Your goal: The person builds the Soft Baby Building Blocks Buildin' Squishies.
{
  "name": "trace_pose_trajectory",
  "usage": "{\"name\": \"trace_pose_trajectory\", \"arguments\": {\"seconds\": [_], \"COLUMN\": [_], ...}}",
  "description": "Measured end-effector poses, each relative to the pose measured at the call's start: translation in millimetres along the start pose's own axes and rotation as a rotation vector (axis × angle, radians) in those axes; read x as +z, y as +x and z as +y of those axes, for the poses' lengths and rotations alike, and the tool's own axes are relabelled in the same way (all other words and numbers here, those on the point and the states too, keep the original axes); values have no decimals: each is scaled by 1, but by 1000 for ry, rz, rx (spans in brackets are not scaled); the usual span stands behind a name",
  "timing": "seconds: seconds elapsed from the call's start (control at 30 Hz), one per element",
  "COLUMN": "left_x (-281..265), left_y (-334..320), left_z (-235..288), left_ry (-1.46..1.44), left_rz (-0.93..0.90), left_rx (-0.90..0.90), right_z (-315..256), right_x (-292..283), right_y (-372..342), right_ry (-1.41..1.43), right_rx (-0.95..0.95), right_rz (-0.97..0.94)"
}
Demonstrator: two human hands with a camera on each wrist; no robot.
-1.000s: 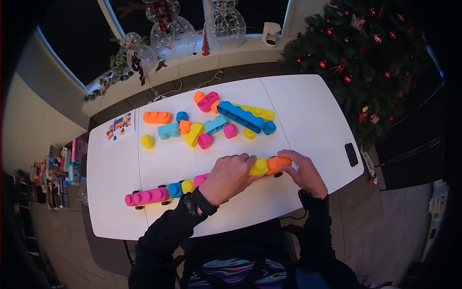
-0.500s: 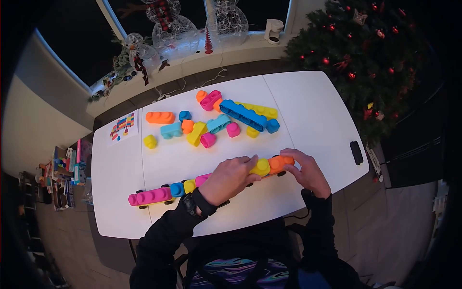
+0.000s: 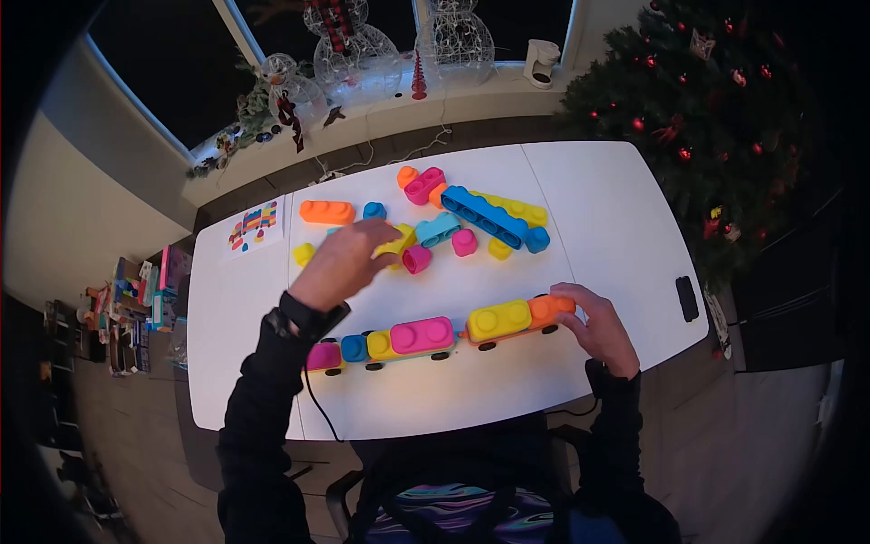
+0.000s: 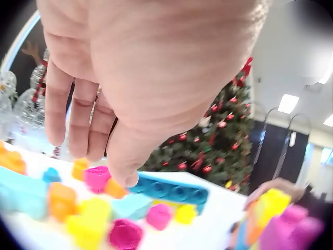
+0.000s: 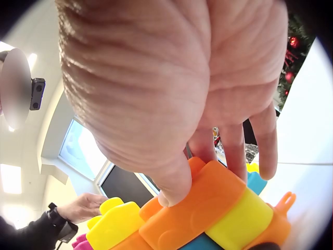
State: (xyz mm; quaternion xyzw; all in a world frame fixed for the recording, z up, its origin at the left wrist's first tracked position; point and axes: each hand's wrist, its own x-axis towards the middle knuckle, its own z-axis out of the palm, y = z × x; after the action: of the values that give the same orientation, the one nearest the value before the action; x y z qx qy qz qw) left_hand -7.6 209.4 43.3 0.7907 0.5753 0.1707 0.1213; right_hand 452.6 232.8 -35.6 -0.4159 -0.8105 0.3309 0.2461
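Observation:
A row of toy block train cars stands on the white table (image 3: 507, 385). My right hand (image 3: 600, 334) pinches the orange block (image 3: 546, 311) at the row's right end; the right wrist view has the thumb on its near face and fingers beyond. Beside that block sits a yellow block (image 3: 500, 317), and further left a pink block (image 3: 422, 336). My left hand (image 3: 344, 265) hovers over the loose blocks with its fingers loosely bent and nothing in them. Nearest to its fingers is a loose yellow block (image 3: 399, 240), partly covered by the hand.
Several loose blocks lie beyond the row, among them a long blue block (image 3: 485, 218), an orange block (image 3: 327, 212) and a teal block (image 3: 439, 229). A printed picture sheet (image 3: 255, 227) lies at the back left. A black object (image 3: 686, 298) rests near the right edge.
My left hand has let go of the train's yellow block and moved left and away from me, over the loose blocks. The right hand stays on the orange block.

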Motion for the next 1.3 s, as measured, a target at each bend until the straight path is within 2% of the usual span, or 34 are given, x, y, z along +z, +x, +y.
{"name": "trace_pose_trajectory", "arguments": {"seconds": [0.07, 0.17, 0.5, 0.6, 0.67, 0.8, 0.87, 0.9, 0.97, 1.0, 1.17, 1.3], "left_x": [-1, 22, 68, 60, 44, -9, -31, -42, -59, -60, -53, -48], "left_y": [-7, -18, -1, -4, -17, -58, -89, -105, -137, -152, -197, -205], "left_z": [-62, -121, -187, -182, -162, -111, -96, -87, -71, -69, -64, -66], "left_ry": [175, 288, 347, 311, 224, 82, -55, -51, -131, -199, -295, -328], "left_rz": [-61, -100, -140, -141, -55, -50, 60, 60, -94, -113, -247, -280], "left_rx": [-95, -128, -158, -143, -107, -200, -65, -75, -241, -281, -399, -397], "right_z": [1, 2, -10, -11, -10, -10, -10, -11, -13, -14, -12, -11], "right_x": [-1, -1, -8, -9, -8, -8, -8, -9, -10, -10, -11, -9], "right_y": [0, 1, 3, 4, 5, 4, 5, 5, 7, 8, 7, 7], "right_ry": [-13, -6, -40, -37, -31, -35, -36, -41, -48, -46, -37, -14], "right_rx": [-1, -4, 37, 42, 27, 70, 65, 83, 104, 100, 137, 140], "right_rz": [5, 0, -42, -45, -51, -52, -58, -61, -66, -70, -75, -66]}}
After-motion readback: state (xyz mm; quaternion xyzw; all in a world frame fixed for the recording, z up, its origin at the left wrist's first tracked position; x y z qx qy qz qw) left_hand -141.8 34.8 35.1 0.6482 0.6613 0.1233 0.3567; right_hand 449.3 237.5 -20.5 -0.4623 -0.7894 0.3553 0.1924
